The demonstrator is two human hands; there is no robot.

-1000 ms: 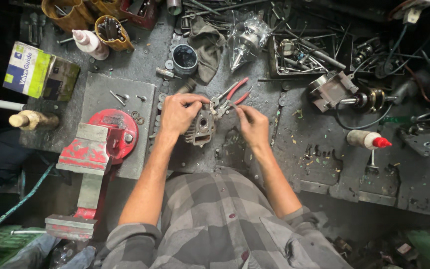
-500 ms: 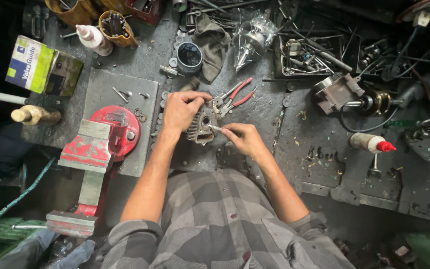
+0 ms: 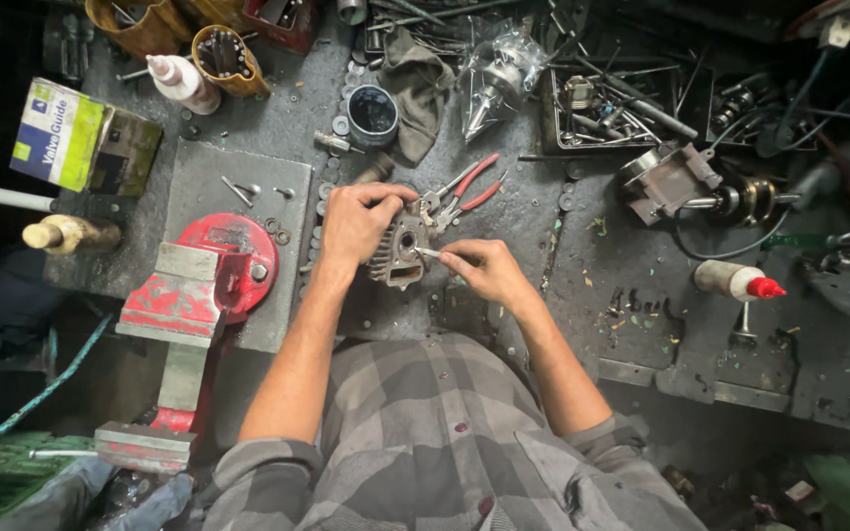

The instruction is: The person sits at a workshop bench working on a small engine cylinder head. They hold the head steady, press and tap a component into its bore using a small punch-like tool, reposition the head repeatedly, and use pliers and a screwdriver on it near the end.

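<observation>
While gripped, finned cylinder head (image 3: 397, 248) upright.

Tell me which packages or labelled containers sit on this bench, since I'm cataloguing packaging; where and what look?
Cardboard box: far left, rectangular, white, blue and yellow-green.
White squeeze bottle: upper left, pinkish nozzle.
Clear plastic bag: top centre, crumpled, metal parts inside.
Red-capped bottle: right, lying down, pale body.

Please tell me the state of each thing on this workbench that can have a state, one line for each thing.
Left hand: gripping the cylinder head.
Right hand: pinching a small pin at the head.
Cylinder head: held on the bench.
Pliers: lying down, handles apart.
Vise: nothing clamped.
Red-tipped bottle: lying on its side, capped.
Dark cup: upright, uncovered.
</observation>
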